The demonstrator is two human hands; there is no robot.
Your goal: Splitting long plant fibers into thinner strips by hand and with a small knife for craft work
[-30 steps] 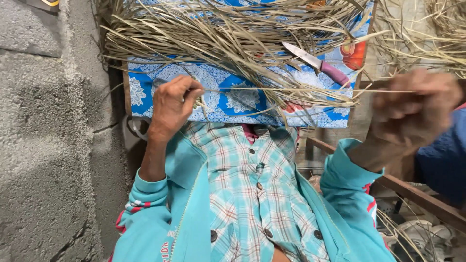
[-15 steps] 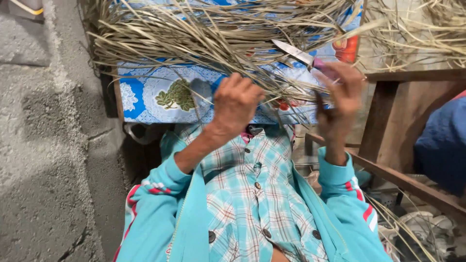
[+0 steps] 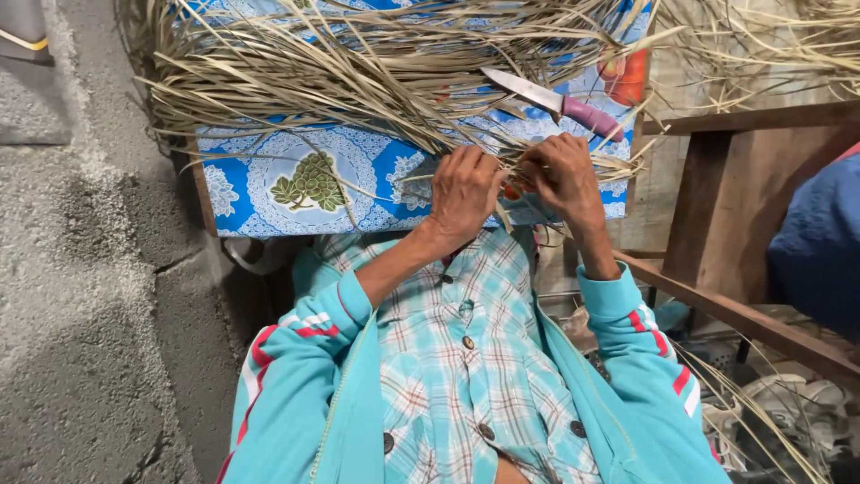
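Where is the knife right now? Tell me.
In the head view, the knife lies on the dried straw strips, upper right of centre, just above the right hand, untouched.

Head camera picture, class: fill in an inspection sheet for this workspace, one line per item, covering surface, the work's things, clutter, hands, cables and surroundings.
Surface: table covered by a blue patterned cloth, mostly buried under strips.
Work's things: pile of dried leaf strips; both hands pinch a few strips at the table's near edge.
Clutter: knife with a pink handle lying on the pile, blade pointing left; an orange object beside it.
Hands: left hand and right hand close together, fingers closed on strips.
Cables: nothing seen.
Surroundings: grey concrete floor at left; wooden frame at right; a blue-clad shape at the right edge.
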